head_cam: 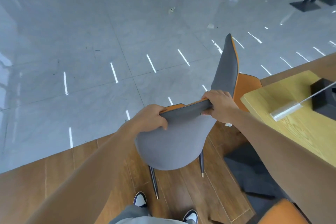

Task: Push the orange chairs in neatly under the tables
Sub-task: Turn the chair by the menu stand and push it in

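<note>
Both hands, left (151, 117) and right (221, 104), clamp the chair's (174, 143) top edge beside the table (291, 129) edge.

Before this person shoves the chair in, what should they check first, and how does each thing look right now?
1. Left hand gripping the chair back's top edge: ok.
2. Right hand gripping the same edge: ok.
3. Chair facing the table: not ok, it looks angled, with the table off to its right.
4. Second chair clear of the path: not ok, it stands right beside the first, by the table edge.
5. Chair legs flat on the wood floor: cannot tell, only the two rear legs show.
6. Feet clear of the legs: ok, the shoes sit behind the chair.
</note>
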